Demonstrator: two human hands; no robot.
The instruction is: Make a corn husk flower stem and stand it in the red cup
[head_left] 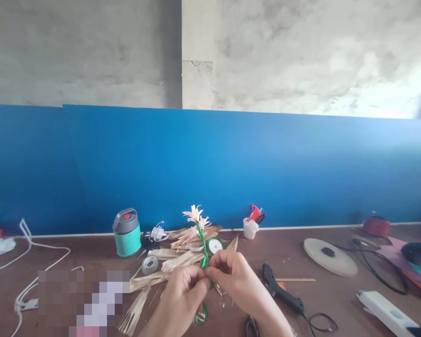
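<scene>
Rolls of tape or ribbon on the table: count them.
2: a clear tape roll left of centre, and a green ribbon spool at centre. Others may be hidden.

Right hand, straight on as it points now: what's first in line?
The right hand would likely meet the green ribbon on the husk flower's stem first, then the left hand. Depth is hard to judge here.

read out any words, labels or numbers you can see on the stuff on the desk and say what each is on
No text can be read anywhere.
The blue oval mark on the white plastic bar is too small and blurred to read.
The green ribbon spool shows no legible print.
</scene>
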